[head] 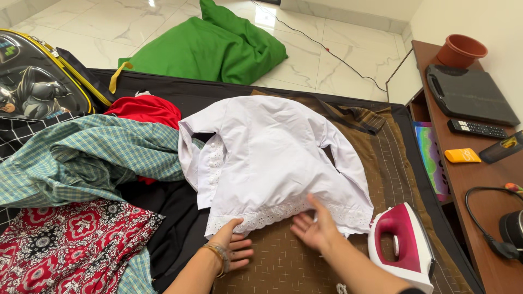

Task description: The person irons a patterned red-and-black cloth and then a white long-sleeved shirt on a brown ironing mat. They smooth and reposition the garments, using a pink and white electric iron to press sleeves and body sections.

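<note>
At the near hem of the white blouse (272, 158), both hands are down on the cloth. The left hand (231, 245) has its fingers loosely curled, the tips pinching or tucked under the scalloped lace edge at the blouse's near left corner; whether it truly grips the hem I cannot tell, since the fingertips vanish beneath the fabric. A bangle sits on that wrist. The right hand (316, 228) lies open and flat, fingers spread, pressing on the lace hem just right of the blouse's middle and holding nothing.

The blouse is spread back-up on a brown patterned cloth (283, 267) over the dark bed, its sleeves folded in at the sides, the collar end away from the hands. Its front and buttons are mostly hidden underneath.

Just right of the blouse's near corner stands a pink and white iron (400, 242), close to the right forearm but not touching it; its base is cut off by the frame. Left of the blouse lies a heap of clothes: a green checked shirt (81, 158), a red garment (147, 109) and a red printed fabric (65, 245).
</note>
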